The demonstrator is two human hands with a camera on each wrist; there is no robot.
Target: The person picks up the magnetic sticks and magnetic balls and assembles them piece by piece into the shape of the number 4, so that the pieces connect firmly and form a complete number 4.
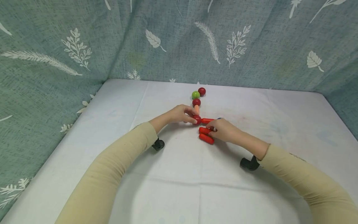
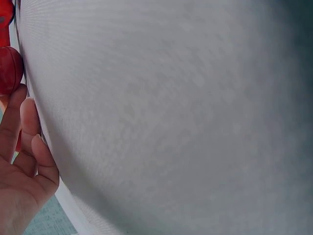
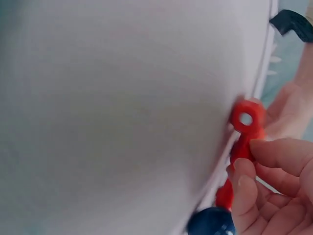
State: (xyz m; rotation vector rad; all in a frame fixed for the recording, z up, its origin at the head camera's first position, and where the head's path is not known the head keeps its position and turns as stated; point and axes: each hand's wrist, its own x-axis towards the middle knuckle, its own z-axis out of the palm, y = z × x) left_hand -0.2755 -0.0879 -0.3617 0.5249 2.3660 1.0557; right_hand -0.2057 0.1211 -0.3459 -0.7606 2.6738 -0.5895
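My left hand (image 1: 181, 114) holds a red ball (image 1: 198, 119) between thumb and fingers; in the left wrist view the same ball (image 2: 10, 71) touches a fingertip. A peach rod (image 1: 197, 109) leads away from that ball to another red ball (image 1: 196, 102). A red rod (image 1: 207, 120) extends to its right, toward a blue ball (image 3: 211, 221) mostly hidden in the head view. With thumb and finger, my right hand (image 1: 223, 130) pinches a short red rod (image 1: 204, 130); the right wrist view shows a round hole in its end. A second short red rod (image 1: 206, 139) lies just nearer.
At the far end of the chain sit a green ball (image 1: 195, 95) and one more red ball (image 1: 202, 91). White cloth (image 1: 179, 193) covers the table. A patterned blue-green curtain (image 1: 179, 40) hangs behind it. Black wrist cameras (image 1: 158, 144) hang beneath both forearms.
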